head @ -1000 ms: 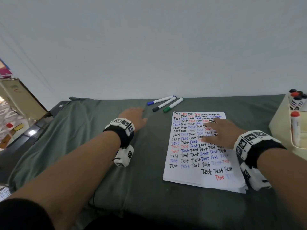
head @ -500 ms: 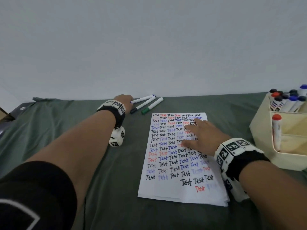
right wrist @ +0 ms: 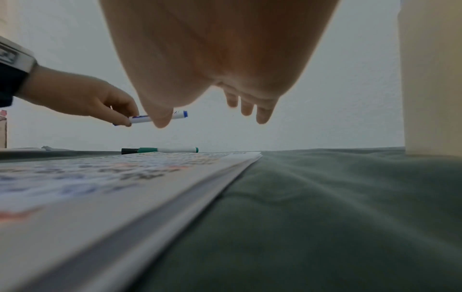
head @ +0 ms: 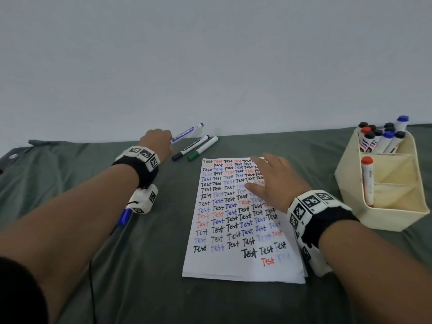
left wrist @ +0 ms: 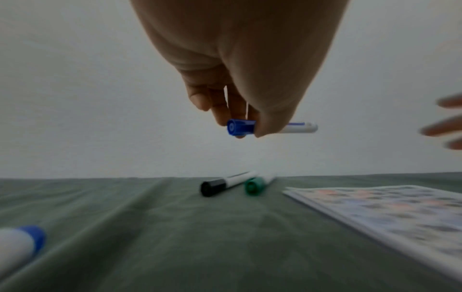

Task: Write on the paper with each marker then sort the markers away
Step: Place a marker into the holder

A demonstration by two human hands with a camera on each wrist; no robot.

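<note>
A blue marker [left wrist: 272, 127] is pinched near its capped end by the left hand [head: 157, 141] and is held clear of the cloth at the far left of the sheet, roughly level, cap towards the wrist. The right hand [head: 274, 181] is spread over the upper right part of the paper [head: 236, 260] with its fingers straight; whether the fingertips actually press the sheet cannot be told, since in the right wrist view they appear to hang just above it. The step in hand is judged to be the fetching of a marker for writing: the cap is still on, so it must next be pulled off, most likely by the right hand, before a word can be added in the bare strip at the near end of the page. A black marker [head: 189, 148] and a green marker [head: 203, 148] are left lying side by side on the far cloth, apparently awaiting their turn, and another blue-capped marker [left wrist: 17, 247] lies on the near left under the wrist. At the right stands a cream organiser [head: 388, 220], its far compartment filled with upright markers and a single red marker [head: 367, 181] in the next one. The table is covered by a grey-green cloth [head: 140, 277], slightly creased, set against a plain pale wall [head: 210, 54].
</note>
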